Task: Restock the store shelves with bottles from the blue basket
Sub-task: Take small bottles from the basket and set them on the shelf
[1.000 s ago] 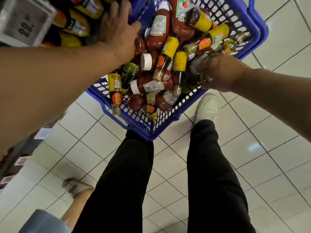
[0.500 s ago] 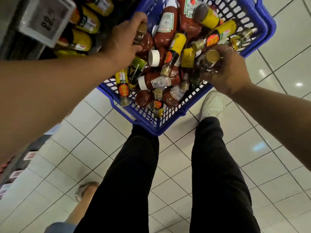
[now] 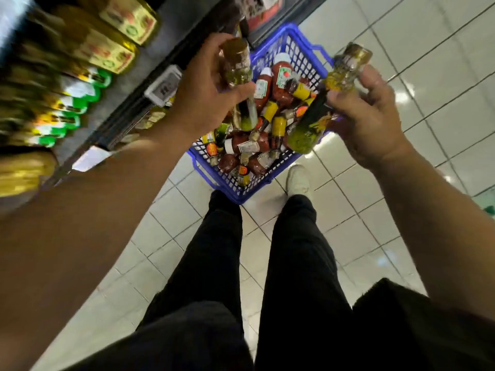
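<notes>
pale glossy floor tiles (image 3: 417, 84) with dark grout lines catch bright spots of overhead light. along the left runs a dark shelf edge (image 3: 150, 76) carrying a white price tag (image 3: 162, 86); the stock above it is blurred, perhaps yellow-and-green packs.

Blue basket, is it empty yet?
Not empty. The basket holds many bottles, mostly red sauce, lying piled.
</notes>
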A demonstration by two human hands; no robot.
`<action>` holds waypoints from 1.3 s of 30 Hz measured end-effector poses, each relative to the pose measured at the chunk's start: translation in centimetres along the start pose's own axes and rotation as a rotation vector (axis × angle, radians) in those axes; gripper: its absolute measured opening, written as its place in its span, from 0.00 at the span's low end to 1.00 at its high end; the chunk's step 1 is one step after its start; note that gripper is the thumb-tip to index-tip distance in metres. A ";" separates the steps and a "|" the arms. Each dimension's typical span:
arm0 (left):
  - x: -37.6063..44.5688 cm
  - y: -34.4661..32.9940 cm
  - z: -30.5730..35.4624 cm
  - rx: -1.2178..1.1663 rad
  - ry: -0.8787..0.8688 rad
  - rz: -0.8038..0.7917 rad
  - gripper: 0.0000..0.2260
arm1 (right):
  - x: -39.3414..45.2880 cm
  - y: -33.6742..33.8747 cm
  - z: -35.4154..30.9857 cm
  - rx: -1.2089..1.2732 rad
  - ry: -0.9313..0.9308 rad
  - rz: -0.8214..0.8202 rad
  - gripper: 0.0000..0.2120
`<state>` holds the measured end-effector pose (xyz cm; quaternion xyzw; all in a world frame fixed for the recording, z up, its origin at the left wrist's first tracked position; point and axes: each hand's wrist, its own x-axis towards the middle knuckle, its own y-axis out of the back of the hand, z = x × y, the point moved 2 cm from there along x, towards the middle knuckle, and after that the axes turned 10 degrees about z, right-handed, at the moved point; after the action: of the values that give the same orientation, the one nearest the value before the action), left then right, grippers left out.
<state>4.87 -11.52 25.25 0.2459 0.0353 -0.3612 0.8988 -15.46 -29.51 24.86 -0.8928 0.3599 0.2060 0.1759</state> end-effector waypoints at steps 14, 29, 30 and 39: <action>-15.8 9.5 30.5 -0.690 -0.039 0.264 0.11 | -15.0 -9.0 -26.8 0.198 -0.003 -0.540 0.19; -29.1 27.0 41.8 -0.598 -0.294 0.591 0.17 | -29.5 -27.0 -40.1 0.121 0.257 -0.790 0.24; -30.2 28.4 41.6 -0.611 -0.309 0.596 0.16 | -30.4 -28.4 -40.2 0.086 0.294 -0.796 0.26; -38.6 42.8 39.1 -0.469 -0.526 0.648 0.17 | -38.1 -42.2 -40.7 0.077 0.432 -0.873 0.31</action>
<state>0.51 21.11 86.64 -0.0650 -0.1913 -0.0947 0.9748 -0.45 2.08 85.48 -0.9756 -0.0124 -0.0903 0.1999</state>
